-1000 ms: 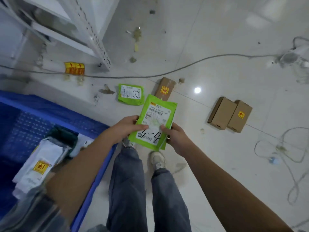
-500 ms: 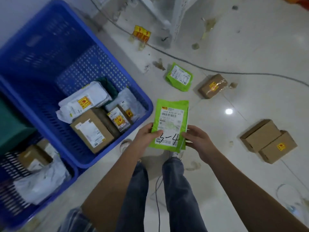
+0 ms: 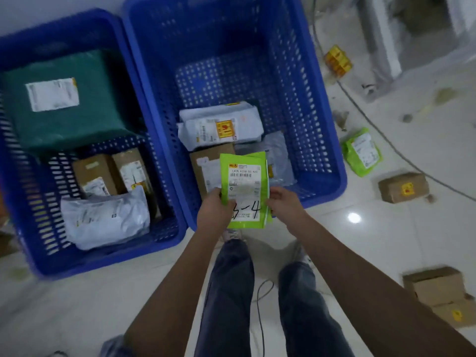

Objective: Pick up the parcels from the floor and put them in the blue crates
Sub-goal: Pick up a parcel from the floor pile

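a person stands over two blue crates set side by side on a pale tiled floor. the left crate holds a dark green parcel with a white label at its far end, two brown boxes in the middle and a white poly bag nearest the person. the right crate holds a white bag with a yellow sticker, a brown box and a grey bag, all bunched at its near end.

above the near rim of the right crate, both hands hold a green mailer upright, its white label facing the camera with "3-4" handwritten low on it. the left hand has thumb and fingers clamped on the mailer's left edge; the right hand pinches the right edge, though motion blur leaves its grip a little unclear. jeans-clad legs and pale shoes show below.

to the right, on the floor, lie another green mailer, a brown taped box with a yellow sticker and, nearer the lower corner, two cardboard boxes touching each other. a thin cable runs across the tiles behind them.
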A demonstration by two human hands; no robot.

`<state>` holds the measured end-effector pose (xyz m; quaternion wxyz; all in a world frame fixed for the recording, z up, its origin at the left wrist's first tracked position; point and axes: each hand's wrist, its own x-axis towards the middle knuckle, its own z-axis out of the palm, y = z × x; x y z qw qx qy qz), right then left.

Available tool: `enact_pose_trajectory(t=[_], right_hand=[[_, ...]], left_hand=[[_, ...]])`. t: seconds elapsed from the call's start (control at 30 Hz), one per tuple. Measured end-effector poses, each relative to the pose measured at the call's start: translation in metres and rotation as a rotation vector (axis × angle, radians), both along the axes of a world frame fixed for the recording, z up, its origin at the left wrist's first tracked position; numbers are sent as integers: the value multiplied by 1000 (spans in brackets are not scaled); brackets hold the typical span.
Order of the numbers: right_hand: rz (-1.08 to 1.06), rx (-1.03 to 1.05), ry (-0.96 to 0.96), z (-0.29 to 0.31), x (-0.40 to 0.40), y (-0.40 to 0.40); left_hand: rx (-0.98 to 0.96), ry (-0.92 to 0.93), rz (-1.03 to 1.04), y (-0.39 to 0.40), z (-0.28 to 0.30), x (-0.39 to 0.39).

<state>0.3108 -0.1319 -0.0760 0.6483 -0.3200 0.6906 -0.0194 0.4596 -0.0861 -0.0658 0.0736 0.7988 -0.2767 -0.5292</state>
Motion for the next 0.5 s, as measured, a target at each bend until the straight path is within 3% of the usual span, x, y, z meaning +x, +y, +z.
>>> enact_pose_trajectory(t=[0.1,0.3,0.5], right_hand=[[204,76,33,-9,45,-11],[335,117,13,-33,90,-9],[497,115,52,-71,102,7]], left_hand=[[66,-129,-77,-3,-12,27],[208,-262,-151,3,-39,42],[288,-159,-173,8,-71,29]])
